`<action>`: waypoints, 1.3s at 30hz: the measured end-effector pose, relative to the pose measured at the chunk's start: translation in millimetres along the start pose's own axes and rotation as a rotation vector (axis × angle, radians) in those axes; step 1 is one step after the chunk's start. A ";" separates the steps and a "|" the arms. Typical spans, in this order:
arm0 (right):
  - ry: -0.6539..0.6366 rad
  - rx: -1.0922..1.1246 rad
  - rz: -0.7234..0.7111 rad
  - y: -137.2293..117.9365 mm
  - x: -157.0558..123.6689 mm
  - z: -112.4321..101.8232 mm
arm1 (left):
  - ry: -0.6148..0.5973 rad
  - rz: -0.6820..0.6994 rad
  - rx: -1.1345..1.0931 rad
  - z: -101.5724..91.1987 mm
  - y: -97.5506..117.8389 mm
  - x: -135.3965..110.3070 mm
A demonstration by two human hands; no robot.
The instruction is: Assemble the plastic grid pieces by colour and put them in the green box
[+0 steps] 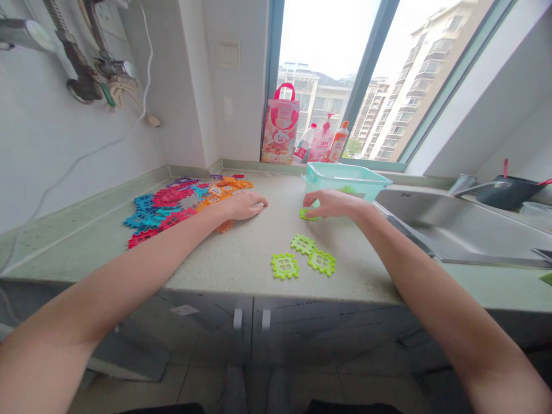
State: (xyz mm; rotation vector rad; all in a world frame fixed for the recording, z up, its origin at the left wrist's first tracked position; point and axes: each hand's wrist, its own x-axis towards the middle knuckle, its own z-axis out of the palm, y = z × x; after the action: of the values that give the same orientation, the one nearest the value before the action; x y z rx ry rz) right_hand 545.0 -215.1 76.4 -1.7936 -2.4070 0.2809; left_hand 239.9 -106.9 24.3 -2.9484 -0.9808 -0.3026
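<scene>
My right hand [330, 202] has its fingertips closed on a lime-green toothed plastic building tile [307, 215] at the counter, just in front of the mint tub [349, 173]. Nearer the front edge lie three more green tiles, among them a left one [285, 266], a right one [322, 261] and an upper one [303, 244]; the last two touch. My left hand [245, 205] rests palm down on the counter, fingers stretched out and holding nothing visible. Beside it and partly behind its forearm is a heap of red, blue, orange and purple tiles [172, 198].
A steel sink [466, 221] is set into the counter at the right, with a dark pot [504, 192] beyond it. On the window ledge stand a pink bag [279, 131] and several bottles [322, 142]. A white cable [86, 155] hangs along the left wall.
</scene>
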 end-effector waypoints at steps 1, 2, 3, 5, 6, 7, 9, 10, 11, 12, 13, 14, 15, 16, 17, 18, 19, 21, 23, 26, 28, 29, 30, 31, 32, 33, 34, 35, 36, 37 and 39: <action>-0.046 -0.006 0.024 0.4 1.4 2.6 | 0.002 0.003 0.001 0.3 -0.4 0.1; -0.071 -0.021 0.043 0.4 2.6 4.5 | 0.004 0.006 0.002 0.6 -0.6 0.2; -0.079 -0.042 0.055 -0.3 3.6 5.6 | 0.006 0.009 0.005 0.7 -0.7 0.2; -0.056 -0.089 0.063 -4.7 3.8 5.3 | 0.010 0.011 0.013 0.5 -0.4 -0.1; -0.038 -0.106 0.058 -8.6 2.7 3.9 | 0.010 0.010 0.015 0.2 0.0 -0.4; -0.026 -0.112 0.048 -13.6 0.6 1.7 | 0.008 0.008 0.017 -0.1 0.6 -0.6; -0.042 -0.089 0.029 -26.1 -6.5 -4.2 | 0.004 0.004 0.017 -0.9 2.0 -1.2; -0.078 -0.061 0.021 -33.0 -11.0 -7.4 | 0.002 0.003 0.015 -1.2 2.5 -1.3; -0.130 -0.032 0.017 -39.6 -15.7 -10.2 | 0.002 0.003 0.013 -1.5 3.0 -1.3; -0.187 -0.007 0.007 -45.8 -20.3 -12.4 | 0.002 0.004 0.010 -1.6 3.2 -1.3; -0.239 0.007 -0.008 -51.1 -24.3 -13.6 | 0.001 0.006 0.008 -1.7 3.3 -1.1; -0.276 0.007 -0.023 -55.6 -27.6 -13.7 | 0.000 0.008 0.006 -1.8 3.2 -0.9; -0.295 -0.009 -0.039 -59.4 -30.1 -12.9 | -0.003 0.008 0.005 -1.9 3.0 -0.7; -0.296 -0.038 -0.050 -62.7 -31.9 -11.4 | -0.005 0.007 0.004 -1.9 2.8 -0.6; -0.289 -0.076 -0.056 -65.7 -33.3 -9.4 | -0.007 0.007 0.003 -2.0 2.7 -0.5; -0.280 -0.117 -0.056 -68.6 -34.3 -7.2 | -0.007 0.006 0.002 -2.1 2.5 -0.4; -0.275 -0.155 -0.051 -71.6 -35.3 -5.2 | -0.008 0.006 0.001 -2.2 2.4 -0.5; -0.275 -0.214 -0.034 -77.7 -37.4 -2.2 | -0.007 0.007 -0.001 -2.2 2.3 -0.6; -0.278 -0.247 -0.031 -82.6 -39.1 0.0 | -0.005 0.008 -0.005 -1.9 2.0 -0.6; -0.240 -0.255 -0.052 -83.8 -37.4 4.9 | 0.001 0.012 -0.017 -1.1 1.1 -0.4; -0.162 -0.244 -0.057 -80.2 -31.2 10.9 | 0.001 0.014 -0.023 -0.7 0.7 -0.2; -0.111 -0.236 -0.056 -77.3 -26.5 14.9 | 0.001 0.014 -0.022 -0.7 0.6 -0.1; -0.056 -0.225 -0.057 -74.0 -21.0 19.5 | 0.000 0.014 -0.018 -0.8 0.6 0.0; -0.003 -0.213 -0.058 -70.3 -14.8 24.5 | 0.000 0.014 -0.013 -1.0 0.8 0.0; 0.045 -0.198 -0.065 -66.1 -8.4 29.7 | 0.000 0.015 -0.009 -1.3 1.0 0.0; 0.085 -0.181 -0.073 -61.7 -1.9 34.9 | 0.001 0.017 -0.006 -1.6 1.2 0.0; 0.114 -0.165 -0.076 -57.2 4.2 39.8 | 0.002 0.020 -0.002 -1.9 1.6 0.0; 0.133 -0.149 -0.081 -52.9 9.6 43.9 | 0.005 0.022 0.000 -2.3 1.9 -0.1; 0.148 -0.138 -0.082 -49.1 13.8 47.0 | 0.006 0.023 0.003 -2.6 2.2 -0.3; 0.164 -0.136 -0.084 -46.3 16.8 48.7 | 0.006 0.021 0.006 -3.0 2.6 -0.5; 0.210 -0.144 -0.097 -44.9 17.9 47.5 | 0.004 0.015 0.007 -3.9 3.5 -1.2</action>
State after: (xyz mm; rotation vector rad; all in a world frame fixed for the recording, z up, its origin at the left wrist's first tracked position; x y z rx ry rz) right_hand 487.9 -213.9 40.0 -1.6591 -2.4073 -0.0894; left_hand 240.4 -110.7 28.1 -2.9459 -0.9563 -0.3041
